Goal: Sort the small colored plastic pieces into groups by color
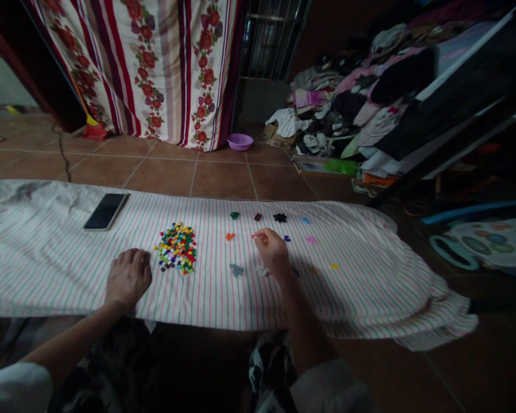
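Note:
My right hand (270,246) is closed in a pinch over the middle of the striped cloth, with a small red block (253,236) at its fingertips. Around it lie sorted clusters of small blocks: green (234,215), brown (257,217), black (280,218), orange (230,236), purple (287,238), pink (311,240) and grey (236,269). A pale cluster (263,271) sits partly behind my wrist. My left hand (129,275) rests palm down on the cloth, fingers extended and holding nothing, just left of a mixed-colour pile of blocks (176,246).
A phone (106,211) lies at the cloth's far left. Light blue (305,219) and yellow (334,266) blocks sit toward the right. Beyond the striped cloth (215,304) are a purple basin (239,141), a flowered curtain (167,69) and heaped clothes (370,86).

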A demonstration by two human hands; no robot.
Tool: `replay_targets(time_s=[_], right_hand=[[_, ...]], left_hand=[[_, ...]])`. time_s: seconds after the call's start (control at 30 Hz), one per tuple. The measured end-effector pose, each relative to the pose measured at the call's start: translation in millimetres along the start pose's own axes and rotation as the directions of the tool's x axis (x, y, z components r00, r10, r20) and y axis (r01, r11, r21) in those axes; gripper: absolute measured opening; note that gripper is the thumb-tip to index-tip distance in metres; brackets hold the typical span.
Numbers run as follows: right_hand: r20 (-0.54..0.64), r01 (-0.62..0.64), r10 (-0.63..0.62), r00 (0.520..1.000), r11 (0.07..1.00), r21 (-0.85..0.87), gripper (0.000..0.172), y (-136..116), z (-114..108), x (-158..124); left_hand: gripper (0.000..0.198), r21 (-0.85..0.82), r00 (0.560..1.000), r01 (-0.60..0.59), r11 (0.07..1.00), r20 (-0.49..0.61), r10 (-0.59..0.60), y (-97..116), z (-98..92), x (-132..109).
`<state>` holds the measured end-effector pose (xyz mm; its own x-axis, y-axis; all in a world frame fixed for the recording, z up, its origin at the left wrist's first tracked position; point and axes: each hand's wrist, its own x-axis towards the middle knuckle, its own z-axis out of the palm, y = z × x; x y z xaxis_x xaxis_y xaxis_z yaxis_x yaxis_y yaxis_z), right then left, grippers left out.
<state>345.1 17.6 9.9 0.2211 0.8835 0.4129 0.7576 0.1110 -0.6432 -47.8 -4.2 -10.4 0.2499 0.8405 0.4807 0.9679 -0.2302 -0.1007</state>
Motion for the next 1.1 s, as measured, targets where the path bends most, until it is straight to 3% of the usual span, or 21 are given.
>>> replay_targets(time_s=[0.1,0.2,0.43,0.63,1.0,1.1], right_hand=[[0.068,0.13,-0.137,0.988,0.987,0.097,0.011,-26.3,16.8,-6.3],[0.214,0.209,-0.239,0.947,0.966,0.152,0.012,-51.2,37.3,-17.6],[0.532,0.264,-0.244,0.811,0.964,0.039,0.017,-96.4,67.2,-39.6],[0.549,0.231,-0.152,0.822,0.97,-0.078,0.018,-112.7,75.2,-38.0],[0.579,0.246,-0.169,0.798,0.967,-0.057,0.021,-113.1,76.6,-30.4],[0.56,0.249,-0.175,0.81,0.967,-0.058,0.018,-112.3,78.0,-30.7]], left_hand=[[0.02,-0.016,1.0,0.014,1.0,0.023,-0.014,0.4,-0.8,0.0],[0.02,-0.036,0.998,0.033,0.999,0.045,-0.031,0.9,-1.5,0.2],[0.022,-0.11,0.995,0.087,0.99,0.056,-0.081,4.0,-3.7,1.7],[0.02,-0.091,0.994,0.092,0.992,0.069,-0.086,5.7,-6.0,2.4],[0.021,-0.084,0.992,0.09,0.992,0.091,-0.083,4.8,-4.7,2.1],[0.021,-0.084,0.993,0.092,0.992,0.084,-0.085,5.2,-5.4,2.5]])
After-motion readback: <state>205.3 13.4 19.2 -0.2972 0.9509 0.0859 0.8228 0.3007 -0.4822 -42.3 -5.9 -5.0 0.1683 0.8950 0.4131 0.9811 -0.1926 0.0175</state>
